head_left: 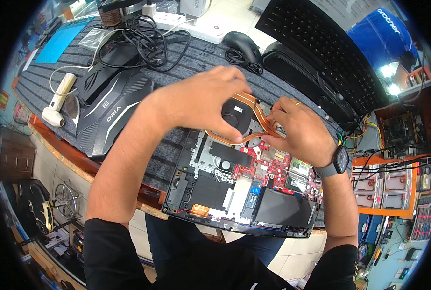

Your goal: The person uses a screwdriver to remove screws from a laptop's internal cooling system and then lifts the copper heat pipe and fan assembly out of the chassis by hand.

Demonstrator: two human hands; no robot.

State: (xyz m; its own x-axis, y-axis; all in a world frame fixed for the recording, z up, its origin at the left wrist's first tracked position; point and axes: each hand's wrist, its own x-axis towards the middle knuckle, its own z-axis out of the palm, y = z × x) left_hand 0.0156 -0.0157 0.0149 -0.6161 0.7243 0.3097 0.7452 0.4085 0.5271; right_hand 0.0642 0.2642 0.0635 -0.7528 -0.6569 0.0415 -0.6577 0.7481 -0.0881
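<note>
An opened laptop lies on the grey striped mat, its red circuit board bare. Over the board's far side is a cooling assembly with a black fan and copper heat pipes. My left hand curves round the fan from the left, thumb and fingers closed on its edges. At the other end, my right hand pinches the copper pipes between thumb and fingers. A smartwatch is on my right wrist. The hands hide parts of the assembly, and I cannot tell whether it touches the board.
Left of the laptop sit a black backpack-like case, a white heat-gun-shaped tool and tangled black cables. Beyond the laptop are a mouse, a black speaker bar and a tilted keyboard. Orange-framed drawers stand at right.
</note>
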